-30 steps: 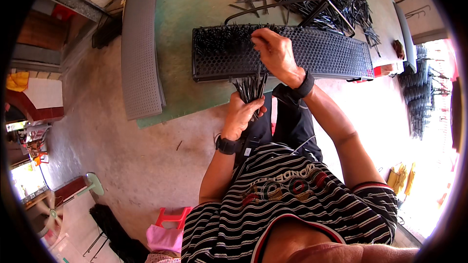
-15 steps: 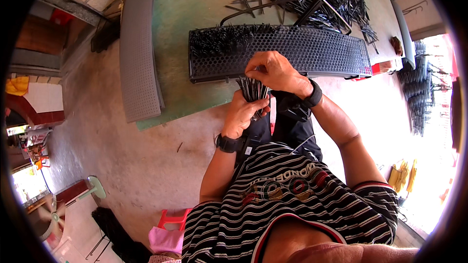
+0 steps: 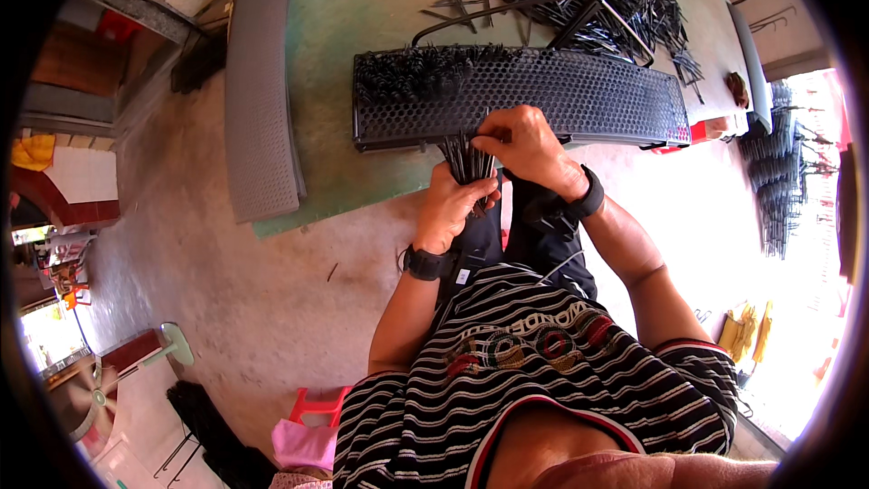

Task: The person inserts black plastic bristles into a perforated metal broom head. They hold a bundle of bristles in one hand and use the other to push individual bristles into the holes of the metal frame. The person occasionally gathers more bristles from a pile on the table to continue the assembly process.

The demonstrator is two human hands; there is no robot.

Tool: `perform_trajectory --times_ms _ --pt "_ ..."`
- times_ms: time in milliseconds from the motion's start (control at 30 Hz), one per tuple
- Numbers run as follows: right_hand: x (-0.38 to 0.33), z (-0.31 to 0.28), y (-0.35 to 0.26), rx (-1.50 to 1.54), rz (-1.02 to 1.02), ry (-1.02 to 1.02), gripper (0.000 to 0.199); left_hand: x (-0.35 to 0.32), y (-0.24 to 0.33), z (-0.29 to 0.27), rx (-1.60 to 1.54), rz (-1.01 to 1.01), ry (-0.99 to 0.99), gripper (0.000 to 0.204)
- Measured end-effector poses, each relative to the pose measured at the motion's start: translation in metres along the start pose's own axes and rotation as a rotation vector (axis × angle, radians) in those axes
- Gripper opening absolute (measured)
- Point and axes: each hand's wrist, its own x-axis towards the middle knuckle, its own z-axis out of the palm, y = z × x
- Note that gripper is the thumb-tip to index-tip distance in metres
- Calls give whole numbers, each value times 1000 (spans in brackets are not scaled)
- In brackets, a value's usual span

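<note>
My left hand (image 3: 445, 208) is closed around an upright bundle of thin black strips (image 3: 465, 163), just off the near edge of the table. Over the top of that bundle, my right hand (image 3: 529, 147) pinches with thumb and forefinger; one slim black strip seems to stick up at its fingertips. Right beyond both hands lies a long black perforated panel (image 3: 579, 95) with a honeycomb of round holes. Black strips (image 3: 407, 77) stand thickly in its left part, while the holes to the right show bare.
Behind the panel, a black metal rod frame (image 3: 579, 18) rises near a large heap of loose black strips (image 3: 625, 0). Grey perforated sheets (image 3: 261, 100) lie along the left of the green table (image 3: 339, 9). A red stool (image 3: 317, 407) with pink cloth stands at lower left.
My right hand has shifted slightly right and toward me, its fingertips now at the bundle's right side. A strip now shows above those fingertips. My left hand keeps its grip on the bundle.
</note>
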Motion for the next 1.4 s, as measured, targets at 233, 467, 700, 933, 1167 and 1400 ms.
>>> perform_trajectory --times_ms 233,467,700,933,1167,1400 --pt "-1 -5 6 617 278 -3 14 3 -1 -3 -90 -49 -8 20" --pt "18 -10 -5 716 40 480 14 5 -5 -7 -59 -23 22 21" --pt "40 12 1 437 -164 589 9 5 -7 -9 -71 -47 29 22" --pt "48 24 5 242 -184 538 9 4 -3 -9 -161 -95 35 25" --pt "55 15 2 -343 -452 318 10 4 -4 -6 -60 -73 112 23" --pt "37 -13 0 -200 -130 196 10 -3 -1 -2 21 -33 112 20"
